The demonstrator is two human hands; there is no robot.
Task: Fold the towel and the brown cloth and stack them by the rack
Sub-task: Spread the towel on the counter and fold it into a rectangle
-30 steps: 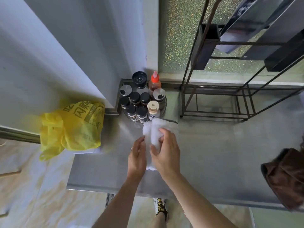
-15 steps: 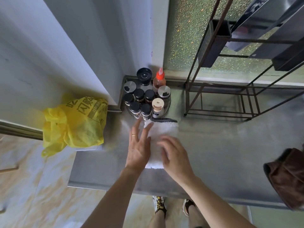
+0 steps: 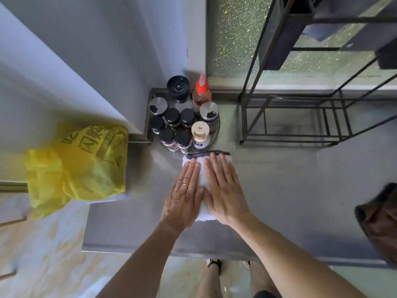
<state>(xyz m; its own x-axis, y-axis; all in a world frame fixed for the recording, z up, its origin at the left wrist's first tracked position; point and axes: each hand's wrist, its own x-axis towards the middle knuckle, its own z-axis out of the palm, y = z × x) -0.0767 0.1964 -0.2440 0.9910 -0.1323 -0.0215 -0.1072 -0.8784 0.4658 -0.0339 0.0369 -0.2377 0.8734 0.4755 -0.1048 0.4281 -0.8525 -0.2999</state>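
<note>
Both hands, L [image 3: 184, 196] and R [image 3: 225, 190], fingers flat, unclenched, on 1 white towel [image 3: 202, 181]; spice bottles [image 3: 182, 125] just far, wire rack [image 3: 300, 117] far-right, 1 brown cloth [image 3: 380, 222] right edge.

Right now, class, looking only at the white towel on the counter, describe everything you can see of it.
The white towel looks soft and fluffy, like terry cloth, with a dark band along its far edge. It lies folded into a narrow strip, flat on the grey counter, its far end just in front of the spice bottles. The left hand and right hand press on it with flat palms and spread fingers, covering most of it. Its near edge shows between the wrists.
</note>
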